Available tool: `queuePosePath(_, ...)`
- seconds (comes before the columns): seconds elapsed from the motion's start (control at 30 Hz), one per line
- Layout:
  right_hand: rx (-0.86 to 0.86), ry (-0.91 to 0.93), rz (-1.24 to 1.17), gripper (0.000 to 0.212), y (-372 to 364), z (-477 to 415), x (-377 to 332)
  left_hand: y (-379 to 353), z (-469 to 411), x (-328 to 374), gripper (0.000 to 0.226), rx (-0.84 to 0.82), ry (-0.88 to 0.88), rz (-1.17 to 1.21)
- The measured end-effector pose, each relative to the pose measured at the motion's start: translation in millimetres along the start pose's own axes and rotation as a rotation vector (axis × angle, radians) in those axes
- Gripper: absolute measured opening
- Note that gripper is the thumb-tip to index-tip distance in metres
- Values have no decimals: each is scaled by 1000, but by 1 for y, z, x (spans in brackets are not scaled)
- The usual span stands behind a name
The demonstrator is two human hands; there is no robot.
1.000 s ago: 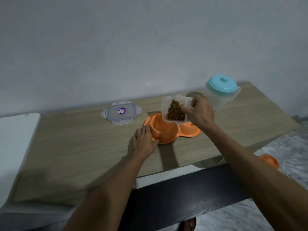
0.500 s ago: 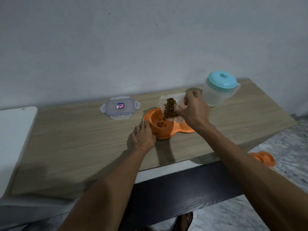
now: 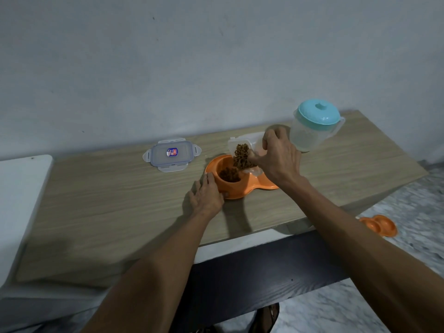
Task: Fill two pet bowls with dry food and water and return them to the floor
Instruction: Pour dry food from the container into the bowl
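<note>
An orange double pet bowl (image 3: 262, 185) sits on the wooden table (image 3: 120, 203). My right hand (image 3: 280, 156) grips a clear plastic food container (image 3: 242, 143), tilted steeply over the bowl's left cup. Brown dry food (image 3: 241, 156) slides out of it, and a heap of kibble (image 3: 229, 175) lies in that cup. My left hand (image 3: 206, 197) rests against the bowl's left rim with its thumb on the edge. A second orange double bowl (image 3: 379, 224) lies on the floor at the right.
The container's clear lid (image 3: 171, 155) lies flat on the table to the left of the bowl. A clear water pitcher with a teal lid (image 3: 312, 127) stands at the back right. A white surface (image 3: 21, 195) adjoins the table's left end. The wall runs close behind.
My right hand has tipped the container further over the left cup, and kibble has poured into it, from none to a heap. My left hand stays at the rim.
</note>
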State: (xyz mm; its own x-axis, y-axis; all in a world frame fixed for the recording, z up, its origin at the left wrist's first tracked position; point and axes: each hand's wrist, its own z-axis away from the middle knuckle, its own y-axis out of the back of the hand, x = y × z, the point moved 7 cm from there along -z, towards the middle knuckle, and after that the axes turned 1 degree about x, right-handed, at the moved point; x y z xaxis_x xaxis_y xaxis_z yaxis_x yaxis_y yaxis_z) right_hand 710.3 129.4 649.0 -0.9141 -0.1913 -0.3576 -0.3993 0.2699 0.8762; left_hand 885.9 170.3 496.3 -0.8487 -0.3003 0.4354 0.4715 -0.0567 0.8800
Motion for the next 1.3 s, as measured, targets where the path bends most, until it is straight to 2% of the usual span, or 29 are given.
queuePosePath(0.5,45,-169,-145,36,5,-4,27,3,3,2,73,-12,7,14)
queuePosePath(0.7,43,-338,-312,29,2,-18,50,3,3,3,78,-20,4,15)
queuePosePath(0.93,-27,-560,-646,21,-41,-54,73,3,3,3,83,-37,17,-6)
queuePosePath(1.07,-51,-552,-670,12,-65,-85,62,1,2,2,86,-35,33,-4)
queuePosePath(1.3,-167,-528,-623,9,-126,-127,49,-1,1,0,86,-7,37,-3)
